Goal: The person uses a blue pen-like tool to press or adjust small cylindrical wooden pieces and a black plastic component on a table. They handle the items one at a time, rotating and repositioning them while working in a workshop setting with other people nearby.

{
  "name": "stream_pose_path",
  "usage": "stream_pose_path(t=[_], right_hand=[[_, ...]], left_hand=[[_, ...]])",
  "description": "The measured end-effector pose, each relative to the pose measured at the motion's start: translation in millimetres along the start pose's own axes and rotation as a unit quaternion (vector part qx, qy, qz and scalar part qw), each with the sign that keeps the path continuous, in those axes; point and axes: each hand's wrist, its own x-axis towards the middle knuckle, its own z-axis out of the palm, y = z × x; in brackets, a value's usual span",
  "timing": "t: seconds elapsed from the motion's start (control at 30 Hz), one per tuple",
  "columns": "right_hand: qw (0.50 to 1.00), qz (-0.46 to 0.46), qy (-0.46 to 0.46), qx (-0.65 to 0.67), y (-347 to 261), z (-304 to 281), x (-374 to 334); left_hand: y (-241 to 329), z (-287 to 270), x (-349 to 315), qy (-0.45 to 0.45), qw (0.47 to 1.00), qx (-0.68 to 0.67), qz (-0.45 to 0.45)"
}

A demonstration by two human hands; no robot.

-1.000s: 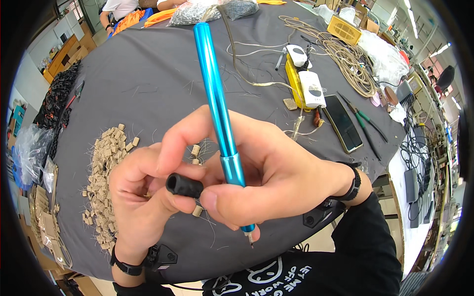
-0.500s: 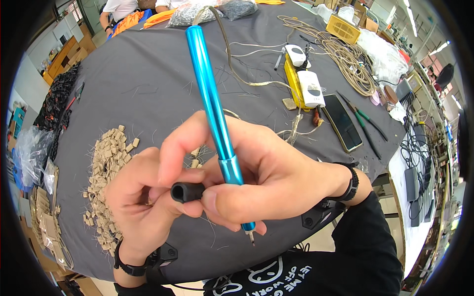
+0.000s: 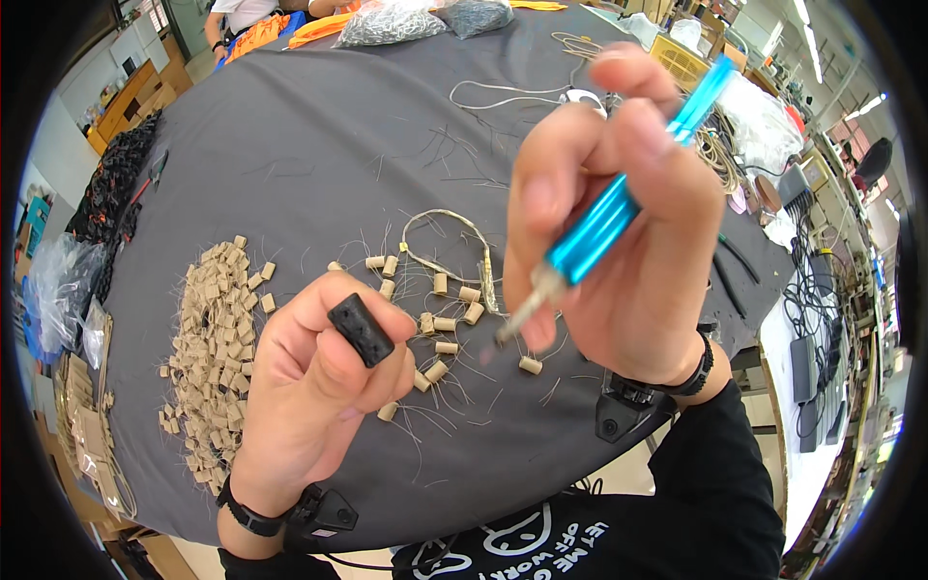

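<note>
Between the thumb and fingers of my left hand [image 3: 309,391] is a short black tube [image 3: 361,330], its long side facing up. My right hand [image 3: 648,271] is raised to the right, fingers wrapped around a shiny blue pen-shaped tool [image 3: 594,232]. The tool's thin metal tip points down and left, apart from the tube and slightly blurred. Several small tan cylinders [image 3: 446,324] with fine wire-like ends lie scattered on the grey cloth between and beyond my hands. A large pile of the same tan cylinders [image 3: 217,338] spreads beside my left hand.
Pliers [image 3: 739,266] lie to the right, partly behind my right hand. A black bundle [image 3: 116,188] and a clear plastic bag [image 3: 63,285] line the left edge. Filled bags [image 3: 396,24] and another person's arm [image 3: 215,34] are at the far side. A yellow basket [image 3: 677,63] stands far right.
My right hand has moved up and right with the blue tool, away from the left hand, and the tool has tilted. The black tube now shows its side rather than its open end.
</note>
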Motion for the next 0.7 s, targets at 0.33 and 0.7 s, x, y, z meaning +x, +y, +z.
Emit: stream_pose_path(t=[0.33, 0.7], right_hand=[[0.944, -0.276, -0.182, -0.01, 19.7, -10.9, -4.3], [0.932, -0.304, -0.195, -0.04, 21.5, -7.4, -0.7]], left_hand=[[0.8, 1.9, 0.1, 0.015, 1.0, 0.022, 0.003], [1.1, 4.4, -0.4, 0.026, 0.999, 0.025, 0.024]])
